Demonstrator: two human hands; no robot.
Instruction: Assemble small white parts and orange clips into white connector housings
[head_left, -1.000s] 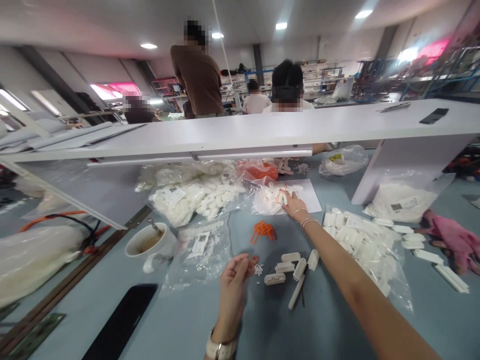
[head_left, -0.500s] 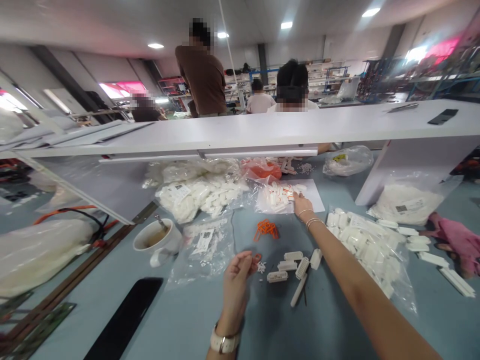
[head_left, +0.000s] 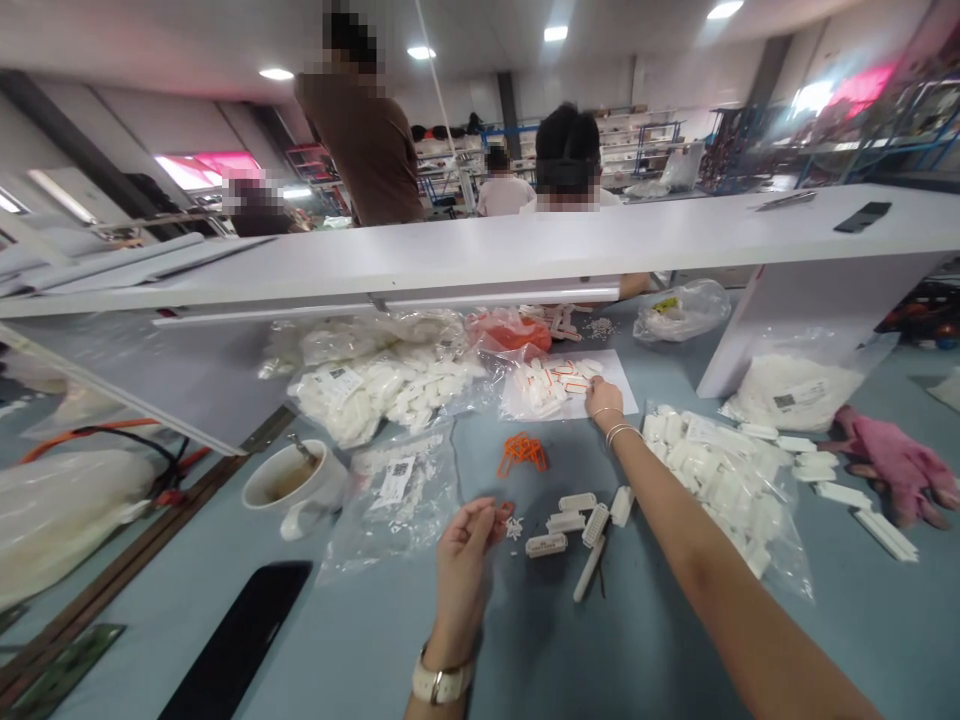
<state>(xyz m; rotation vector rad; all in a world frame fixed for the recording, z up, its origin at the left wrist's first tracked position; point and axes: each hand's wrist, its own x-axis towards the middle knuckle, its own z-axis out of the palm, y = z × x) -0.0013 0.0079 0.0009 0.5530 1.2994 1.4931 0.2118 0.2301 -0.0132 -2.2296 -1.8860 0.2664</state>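
Note:
My left hand [head_left: 471, 530] is closed in a pinch above the blue-grey table, with a small orange frame [head_left: 508, 507] at its fingertips. Close beside it lie tiny white pieces [head_left: 514, 528]. My right hand [head_left: 606, 400] reaches to the far side, fingers drawn together at the edge of a pile of white parts with orange frames [head_left: 555, 383]; what its fingertips hold is hidden. Between the hands sits a small heap of orange frames [head_left: 523, 453]. Several white slotted housings [head_left: 546, 545] lie nearer me, beside a white stick-like tool [head_left: 589, 570].
At left are a mug with a spoon [head_left: 292, 480], a black phone [head_left: 240, 640] and a flat plastic bag [head_left: 394, 490]. Bags of white parts [head_left: 720, 480] lie right of my forearm, with a pink glove [head_left: 900, 465] beyond. A white shelf [head_left: 480, 250] spans the back.
The view has shifted slightly, moving the scene left. My right hand stays at the pile, its fingers drawn in slightly. My left hand keeps its pinch.

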